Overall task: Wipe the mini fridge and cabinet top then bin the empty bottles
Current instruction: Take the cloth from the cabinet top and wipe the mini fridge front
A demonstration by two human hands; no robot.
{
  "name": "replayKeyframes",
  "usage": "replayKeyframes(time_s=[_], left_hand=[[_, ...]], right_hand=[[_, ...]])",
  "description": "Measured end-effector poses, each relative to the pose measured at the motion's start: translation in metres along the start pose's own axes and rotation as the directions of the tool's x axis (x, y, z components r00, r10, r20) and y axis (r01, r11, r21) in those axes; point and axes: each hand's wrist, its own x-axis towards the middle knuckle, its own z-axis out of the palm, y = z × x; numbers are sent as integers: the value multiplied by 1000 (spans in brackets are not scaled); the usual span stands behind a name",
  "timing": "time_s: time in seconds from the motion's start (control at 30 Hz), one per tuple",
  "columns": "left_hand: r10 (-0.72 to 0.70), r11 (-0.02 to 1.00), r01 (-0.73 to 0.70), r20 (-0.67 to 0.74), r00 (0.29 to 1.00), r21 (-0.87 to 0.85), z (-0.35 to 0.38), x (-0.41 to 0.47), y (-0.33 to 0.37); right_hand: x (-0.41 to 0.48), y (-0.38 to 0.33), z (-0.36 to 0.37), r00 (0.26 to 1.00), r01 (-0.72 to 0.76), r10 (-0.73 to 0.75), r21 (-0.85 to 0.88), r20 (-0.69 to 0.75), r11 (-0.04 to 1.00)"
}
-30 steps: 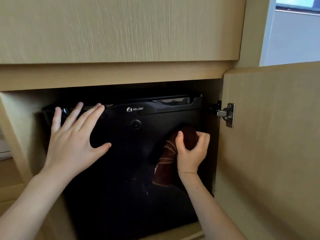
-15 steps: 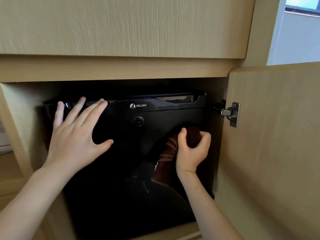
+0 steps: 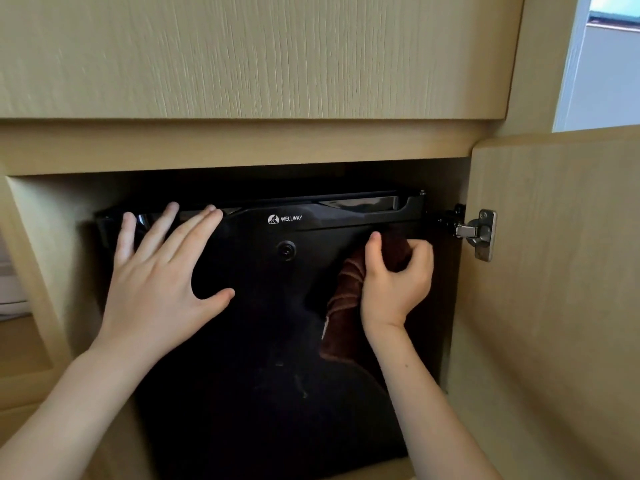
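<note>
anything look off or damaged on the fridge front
Nothing broken or askew. The mini fridge sits square in the cabinet. Only faint pale smudges low on its glossy door stand out, below where the right hand holds the brown cloth.

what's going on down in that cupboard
A person is wiping a black fridge that sits inside a wooden cabinet. The left hand lies flat, fingers spread, on the upper left of the fridge front. The right hand holds a bunched brown cloth against the upper right of the front, just under its top edge. The cabinet door stands open on the right, with its hinge showing.
</note>
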Motion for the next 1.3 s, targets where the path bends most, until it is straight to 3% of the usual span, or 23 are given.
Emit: replayKeyframes(time_s=[0.13,0.23,0.53,0.83,1.1,1.3], left_hand=[[5,1000,-5,-5,1000,-1,2,0,-1],[-5,1000,4,-10,1000,-5,3,1,-1],[2,999,-3,-32,999,-32,4,2,0],[11,999,-12,-29,1000,-38,3,0,0],[18,999,-19,-28,999,-32,5,0,-2],[27,999,-30,-67,997,-44,7,-1,-3]], right_hand=[[12,-13,22,990,-3,7,25,-142,1000],[4,-5,22,986,44,-47,-24,-158,999],[-15,-6,11,996,78,-66,-259,54,963],[-25,3,-6,989,96,-89,-63,114,993],[-33,16,-6,967,249,-240,-126,84,960],[-55,32,-11,905,412,-345,-310,249,857]])
